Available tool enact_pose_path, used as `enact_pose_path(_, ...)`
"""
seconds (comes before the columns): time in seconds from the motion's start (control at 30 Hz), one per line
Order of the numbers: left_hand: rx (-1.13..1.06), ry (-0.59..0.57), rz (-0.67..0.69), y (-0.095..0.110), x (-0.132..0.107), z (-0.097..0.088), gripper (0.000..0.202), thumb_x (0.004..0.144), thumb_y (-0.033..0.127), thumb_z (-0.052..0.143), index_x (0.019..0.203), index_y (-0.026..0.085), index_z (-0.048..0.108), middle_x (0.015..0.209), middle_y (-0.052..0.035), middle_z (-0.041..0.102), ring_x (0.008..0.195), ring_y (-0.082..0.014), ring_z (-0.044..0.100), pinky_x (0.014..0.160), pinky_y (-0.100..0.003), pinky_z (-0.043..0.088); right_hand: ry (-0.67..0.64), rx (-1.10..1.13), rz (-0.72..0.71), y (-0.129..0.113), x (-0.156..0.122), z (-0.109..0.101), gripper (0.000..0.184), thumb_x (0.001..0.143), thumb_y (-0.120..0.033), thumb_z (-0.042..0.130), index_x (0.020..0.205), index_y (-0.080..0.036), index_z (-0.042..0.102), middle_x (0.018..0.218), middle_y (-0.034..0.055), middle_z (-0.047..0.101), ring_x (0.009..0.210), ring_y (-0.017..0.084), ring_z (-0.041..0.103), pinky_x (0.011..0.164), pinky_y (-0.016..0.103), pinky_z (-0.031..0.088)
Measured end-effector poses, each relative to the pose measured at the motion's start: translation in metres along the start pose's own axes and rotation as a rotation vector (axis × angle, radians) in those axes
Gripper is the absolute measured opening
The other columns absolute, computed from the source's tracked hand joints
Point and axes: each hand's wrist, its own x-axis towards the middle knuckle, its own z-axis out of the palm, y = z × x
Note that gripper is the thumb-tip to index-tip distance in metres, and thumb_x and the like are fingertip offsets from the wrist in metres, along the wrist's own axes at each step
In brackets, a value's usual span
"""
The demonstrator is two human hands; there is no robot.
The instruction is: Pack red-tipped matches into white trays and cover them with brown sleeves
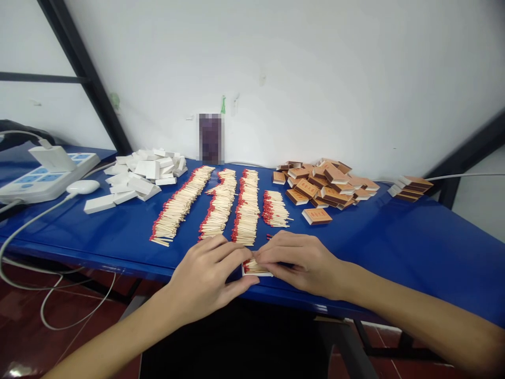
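At the table's front edge lies a white matchbox tray [258, 274] with red-tipped matches [251, 265] in it. My left hand [213, 269] grips the tray's left end between thumb and fingers. From the other side, my right hand [302, 261] has its fingertips pinched together over the matches, partly covering them and the tray. Just behind that hand a few match heads [269, 237] peek out. Beyond my hands, loose matches lie in long rows, among them a left row [183, 202], a middle row [246, 208] and a shorter right one [275, 209].
White trays [148, 171] are heaped at the back left. Orange-brown matchboxes [327, 184] form a pile at the back right, with a single matchbox [316, 216] before it and a small stack [412, 188] farther right. A power strip [47, 176] with cables occupies the left.
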Motion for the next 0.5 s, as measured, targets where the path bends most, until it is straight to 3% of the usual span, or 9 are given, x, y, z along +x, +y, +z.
enact_pose_path(0.5,0.022,0.027,0.022,-0.0002,-0.0007,-0.0008,0.020,0.094,0.037,0.064,0.094,0.018,0.057,0.091,-0.0033,0.069,0.080,-0.0185,0.062,0.073,-0.032,0.049,0.034,0.054,0.013,-0.0005,-0.0008,-0.0017,0.012,0.095,-0.014,0.058,0.098,-0.019,0.069,0.091,0.0061,0.074,0.083,0.015,0.071,0.075,0.024,0.059)
